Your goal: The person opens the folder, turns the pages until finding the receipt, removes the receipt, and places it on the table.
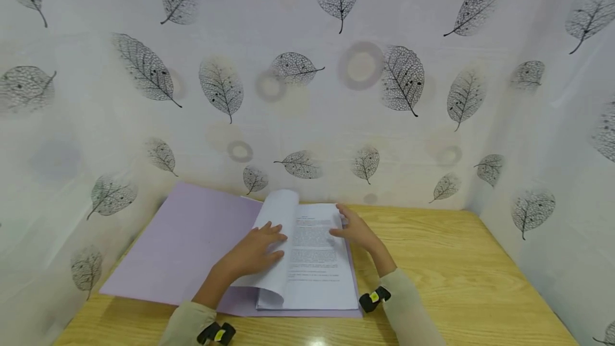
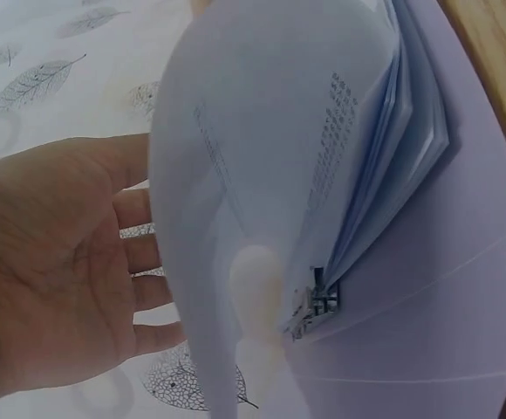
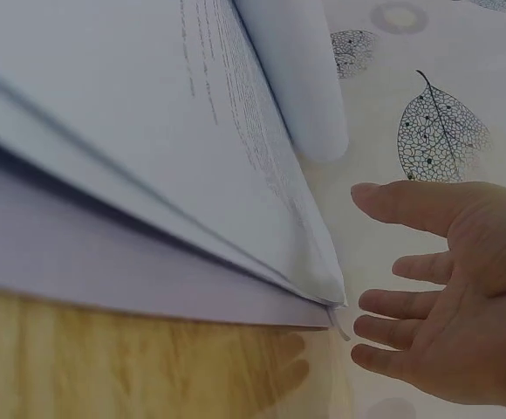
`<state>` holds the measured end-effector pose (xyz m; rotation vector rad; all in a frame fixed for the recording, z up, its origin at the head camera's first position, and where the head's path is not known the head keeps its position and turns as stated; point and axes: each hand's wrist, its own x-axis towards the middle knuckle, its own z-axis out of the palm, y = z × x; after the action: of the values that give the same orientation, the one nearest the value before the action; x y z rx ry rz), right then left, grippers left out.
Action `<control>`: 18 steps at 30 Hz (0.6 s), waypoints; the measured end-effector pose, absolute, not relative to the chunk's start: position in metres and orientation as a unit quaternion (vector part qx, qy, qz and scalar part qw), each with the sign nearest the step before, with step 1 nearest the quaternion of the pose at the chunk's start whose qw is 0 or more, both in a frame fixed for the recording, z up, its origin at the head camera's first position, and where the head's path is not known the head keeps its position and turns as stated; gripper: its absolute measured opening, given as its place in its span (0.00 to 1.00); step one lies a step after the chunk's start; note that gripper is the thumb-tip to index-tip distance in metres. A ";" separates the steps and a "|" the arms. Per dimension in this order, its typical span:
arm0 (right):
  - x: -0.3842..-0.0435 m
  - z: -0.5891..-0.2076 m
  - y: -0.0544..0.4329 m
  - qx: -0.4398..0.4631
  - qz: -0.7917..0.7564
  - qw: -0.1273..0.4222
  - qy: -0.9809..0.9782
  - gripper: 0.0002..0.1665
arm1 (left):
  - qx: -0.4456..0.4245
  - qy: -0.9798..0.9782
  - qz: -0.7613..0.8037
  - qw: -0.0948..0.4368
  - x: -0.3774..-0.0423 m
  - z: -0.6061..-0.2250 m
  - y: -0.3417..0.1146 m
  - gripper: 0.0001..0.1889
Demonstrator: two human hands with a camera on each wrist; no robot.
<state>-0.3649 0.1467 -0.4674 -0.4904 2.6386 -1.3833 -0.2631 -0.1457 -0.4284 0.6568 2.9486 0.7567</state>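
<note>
A lilac folder (image 1: 182,239) lies spread on the table, with a stack of printed pages (image 1: 319,266) on its right side. One or more turned sheets (image 1: 283,210) curl over to the left. My left hand (image 1: 259,250) is at those curled sheets with fingers extended; in the left wrist view its fingertips go out of sight behind the paper. Beside the stack's upper right edge is my right hand (image 1: 357,228), fingers spread, holding nothing in the right wrist view. A metal clip (image 2: 323,301) shows at the pages' bound side.
The wooden table (image 1: 432,266) extends to the right of the folder. A white curtain (image 1: 307,116) printed with dark leaves hangs behind and at both sides. Black bands (image 1: 375,299) sit on both wrists over light sleeves.
</note>
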 end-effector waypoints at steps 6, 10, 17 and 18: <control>-0.365 -0.471 0.147 -0.151 -0.463 0.082 0.869 0.53 | 0.176 0.961 0.214 0.012 -0.261 -0.421 -0.147 0.28; -0.366 -0.472 0.148 -0.155 -0.462 0.088 0.869 0.54 | 0.161 0.967 0.198 0.022 -0.258 -0.418 -0.150 0.30; -0.368 -0.476 0.148 -0.156 -0.468 0.094 0.865 0.53 | 0.206 0.956 0.206 0.029 -0.256 -0.419 -0.155 0.26; -0.368 -0.476 0.148 -0.157 -0.468 0.094 0.865 0.53 | 0.209 0.955 0.209 0.030 -0.256 -0.419 -0.155 0.25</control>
<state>-0.3678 0.1481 -0.4758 -0.4644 2.5650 -1.3881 -0.2562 -0.1547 -0.4190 0.6454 2.9430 0.6436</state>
